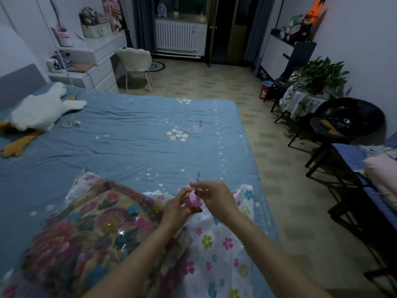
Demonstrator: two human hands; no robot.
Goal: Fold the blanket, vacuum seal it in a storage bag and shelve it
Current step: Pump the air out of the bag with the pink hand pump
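Observation:
A folded floral blanket (86, 229) lies inside a clear storage bag (217, 250) printed with coloured flowers, at the near edge of the bed. The bag's round pink valve cap (196, 200) sits on the bag's upper part, just right of the blanket. My left hand (178, 208) and my right hand (214, 197) meet over that cap, and the fingers of both curl round it and pinch it. Most of the cap is hidden by my fingers.
The bed (139, 134) has a blue star-and-flower sheet. A white goose plush (38, 112) lies at its far left. Tiled floor (268, 134) runs along the right side, with a dark table (354, 168) holding folded fabric, a black chair (348, 119) and a potted plant (320, 76).

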